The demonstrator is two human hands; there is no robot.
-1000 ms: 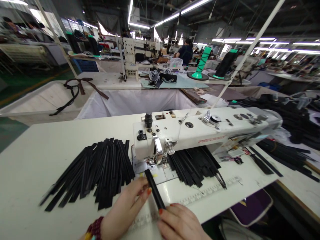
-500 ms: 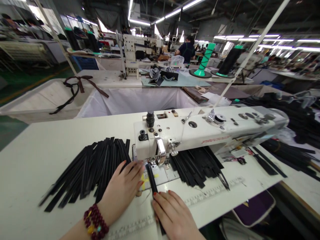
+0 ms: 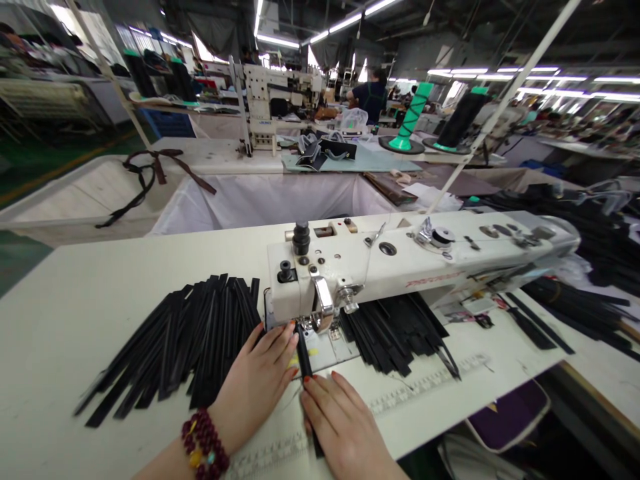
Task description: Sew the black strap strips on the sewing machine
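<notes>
A narrow black strip (image 3: 304,353) runs from under the presser foot of the white sewing machine (image 3: 370,267) toward me. My left hand (image 3: 265,370) lies flat left of the strip, fingers stretched forward, fingertips beside its edge close to the needle area. Whether they press on it I cannot tell. My right hand (image 3: 345,420) holds the strip nearer to me, its fingers over it and the thumb mostly hidden; the tail shows below the palm. Left of the machine head lies a fanned pile of black strips (image 3: 190,340). Another pile of strips (image 3: 395,333) sits under the machine arm.
A ruler scale (image 3: 425,383) runs along the front of the white table (image 3: 100,300). Behind are a cloth-lined bin (image 3: 260,200), a second sewing machine (image 3: 263,107) and thread cones (image 3: 413,117). A person (image 3: 370,100) is further back. More black pieces (image 3: 590,307) lie at right.
The black strip has fed forward under the presser foot. My right hand has moved slightly forward with it, while my left hand has shifted a little right, closer to the strip.
</notes>
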